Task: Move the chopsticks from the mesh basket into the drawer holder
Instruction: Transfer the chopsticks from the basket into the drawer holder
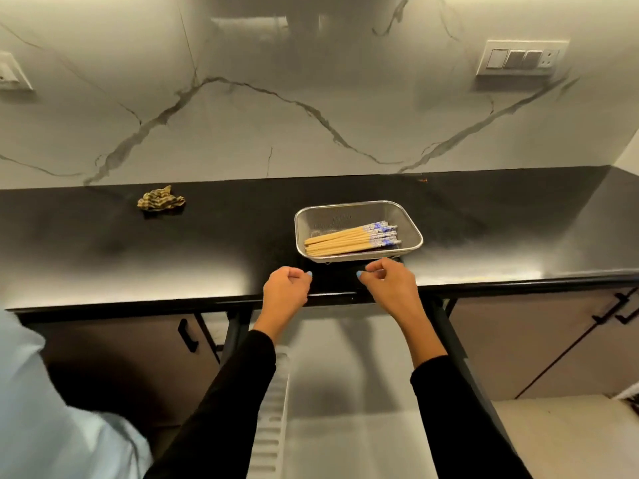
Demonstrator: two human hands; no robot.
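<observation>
A steel mesh basket (pixel 408 224) stands on the black counter near its front edge. Several wooden chopsticks (pixel 345 242) with blue-patterned tops lie in it, tips to the left. Just in front of the basket, over the counter edge, are my left hand (pixel 285 288) and my right hand (pixel 390 283). Both have curled fingers and hold nothing. My right hand is almost at the basket's front rim. Below them the drawer (pixel 349 382) is pulled out, with a white slotted holder (pixel 273 420) along its left side, partly hidden by my left sleeve.
A crumpled striped cloth (pixel 160 199) lies at the back left of the black counter (pixel 103 243). Cabinet doors with black handles (pixel 186 335) flank the drawer. A marble wall with a switch plate (pixel 522 58) rises behind. Pale fabric (pixel 52 426) fills the lower left corner.
</observation>
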